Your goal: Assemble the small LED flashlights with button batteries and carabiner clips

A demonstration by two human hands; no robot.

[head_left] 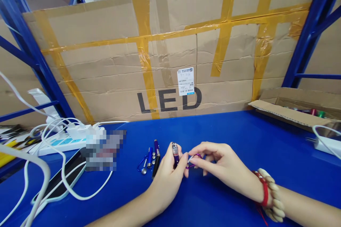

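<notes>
Head view: purple penlight (175, 155) in the left hand (169, 175).
The left hand grips the penlight, its silvery end pointing up and away along its long axis; just right of it, the right hand (222, 158) pinches a purple carabiner (189, 166). Well beyond the penlight stands a cardboard panel (117, 78).

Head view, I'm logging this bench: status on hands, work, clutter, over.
Left hand gripping silver-tipped purple tube. Right hand pinching purple clip. Nearby: blue tube, dark pen-shaped tube, left of both hands.

A blue tabletop (226, 129) bears small tubes (149, 156), a phone (73, 163), power strip (55, 143) and cardboard box (287, 114).
</notes>
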